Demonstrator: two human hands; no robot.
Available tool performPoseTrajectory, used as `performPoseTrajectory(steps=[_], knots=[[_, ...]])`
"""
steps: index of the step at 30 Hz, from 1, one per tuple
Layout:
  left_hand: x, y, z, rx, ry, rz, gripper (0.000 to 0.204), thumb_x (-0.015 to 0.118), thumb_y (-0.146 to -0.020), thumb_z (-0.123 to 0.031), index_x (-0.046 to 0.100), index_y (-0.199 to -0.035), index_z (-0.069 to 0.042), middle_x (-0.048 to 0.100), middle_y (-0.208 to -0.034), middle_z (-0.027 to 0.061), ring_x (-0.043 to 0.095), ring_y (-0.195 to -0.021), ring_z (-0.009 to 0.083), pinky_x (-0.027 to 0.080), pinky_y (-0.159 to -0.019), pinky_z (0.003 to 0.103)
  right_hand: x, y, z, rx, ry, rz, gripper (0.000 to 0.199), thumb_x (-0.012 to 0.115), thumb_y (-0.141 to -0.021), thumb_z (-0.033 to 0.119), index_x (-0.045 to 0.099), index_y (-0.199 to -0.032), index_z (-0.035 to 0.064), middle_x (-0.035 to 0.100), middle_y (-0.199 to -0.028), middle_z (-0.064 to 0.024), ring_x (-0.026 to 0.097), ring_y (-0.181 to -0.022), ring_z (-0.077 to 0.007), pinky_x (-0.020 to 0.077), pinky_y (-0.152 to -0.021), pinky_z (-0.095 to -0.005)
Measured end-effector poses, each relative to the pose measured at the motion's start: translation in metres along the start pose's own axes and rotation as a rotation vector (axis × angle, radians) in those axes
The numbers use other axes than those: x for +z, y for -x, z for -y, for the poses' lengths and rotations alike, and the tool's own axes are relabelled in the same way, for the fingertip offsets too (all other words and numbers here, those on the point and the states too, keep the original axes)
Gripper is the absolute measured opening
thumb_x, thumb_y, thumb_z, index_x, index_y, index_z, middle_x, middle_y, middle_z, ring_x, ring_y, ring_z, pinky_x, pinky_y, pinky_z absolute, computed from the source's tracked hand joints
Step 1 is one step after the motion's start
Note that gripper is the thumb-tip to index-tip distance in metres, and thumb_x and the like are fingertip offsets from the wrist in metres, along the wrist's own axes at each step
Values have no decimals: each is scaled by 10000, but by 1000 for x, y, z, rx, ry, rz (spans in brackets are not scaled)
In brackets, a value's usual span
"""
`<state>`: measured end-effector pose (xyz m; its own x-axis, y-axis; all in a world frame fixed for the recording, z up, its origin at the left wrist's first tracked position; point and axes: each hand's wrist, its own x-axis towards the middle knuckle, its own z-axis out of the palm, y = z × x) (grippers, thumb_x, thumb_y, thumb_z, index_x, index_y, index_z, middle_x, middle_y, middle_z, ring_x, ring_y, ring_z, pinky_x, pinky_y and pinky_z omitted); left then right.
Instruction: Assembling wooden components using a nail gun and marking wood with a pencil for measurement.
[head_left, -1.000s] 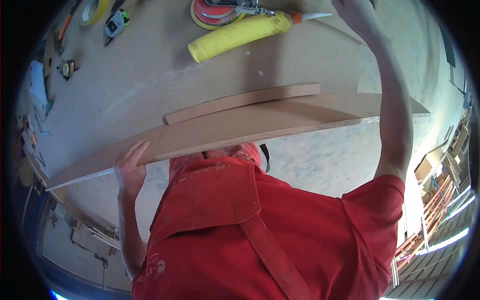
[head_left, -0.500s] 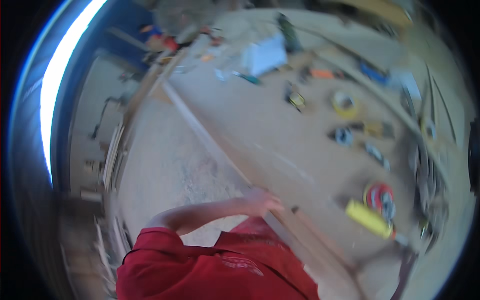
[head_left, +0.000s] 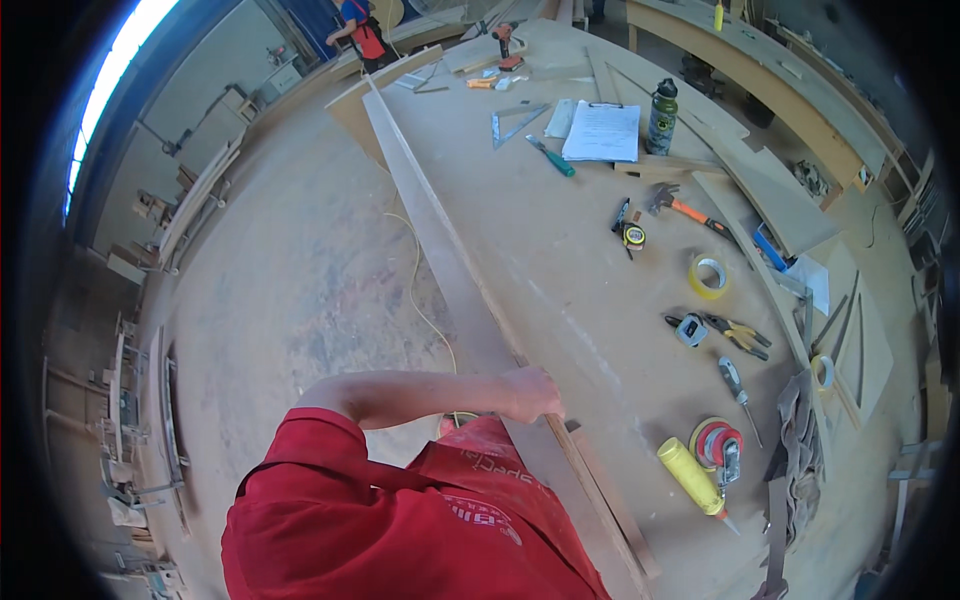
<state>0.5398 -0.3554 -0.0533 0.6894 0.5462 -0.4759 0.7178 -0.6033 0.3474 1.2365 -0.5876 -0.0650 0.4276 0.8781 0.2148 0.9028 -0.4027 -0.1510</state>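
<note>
Hands: only the left hand [head_left: 528,393] shows, closed around the near edge of a long wooden board [head_left: 440,240] that stands on edge along the counter [head_left: 570,260]; the right hand is out of view. Nearby lie a yellow tube [head_left: 690,475] and tape rolls [head_left: 715,440].

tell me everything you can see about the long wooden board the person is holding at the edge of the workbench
The long wooden board is a narrow, pale, flat plank of plain unfinished-looking wood. It runs along the left edge of the workbench, from near the person's chest away toward the far end. The left hand grips its near part, fingers curled over the edge. A shorter wood strip lies beside its near end. The right hand is out of sight.
</note>
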Motion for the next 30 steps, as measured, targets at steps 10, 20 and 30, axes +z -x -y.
performPoseTrajectory(steps=[10, 20, 30], knots=[[-29, -65, 19, 176, 40, -1, 299, 738, -656, -34, 788, -944, -96, 758, -859, 158, 737, -871, 371, 561, -727, 514, -20, 33, 12, -108, -57, -158, 226, 729, -946, 104, 649, -1108, -31, 668, -1000, -217, 640, -896, -366, 555, -805, -459], [-57, -136, 37, 153, 125, 407, 589, 865, -662, -54, 738, -1236, -91, 743, -1221, 148, 684, -1126, 334, 536, -909, 506, -68, 87, 120, 89, -213, 126, 220, 763, -931, 65, 680, -1033, -111, 704, -963, -244, 681, -902, -348, 577, -794, -445], [-36, -189, 47, 193, -41, 562, 688, 905, -700, -134, 684, -1350, -96, 682, -1371, 132, 639, -1232, 345, 510, -1008, 508, -70, 169, 139, 388, -309, 179, 352, 764, -922, 86, 643, -1215, -66, 697, -1051, -166, 669, -952, -248, 557, -805, -372]])
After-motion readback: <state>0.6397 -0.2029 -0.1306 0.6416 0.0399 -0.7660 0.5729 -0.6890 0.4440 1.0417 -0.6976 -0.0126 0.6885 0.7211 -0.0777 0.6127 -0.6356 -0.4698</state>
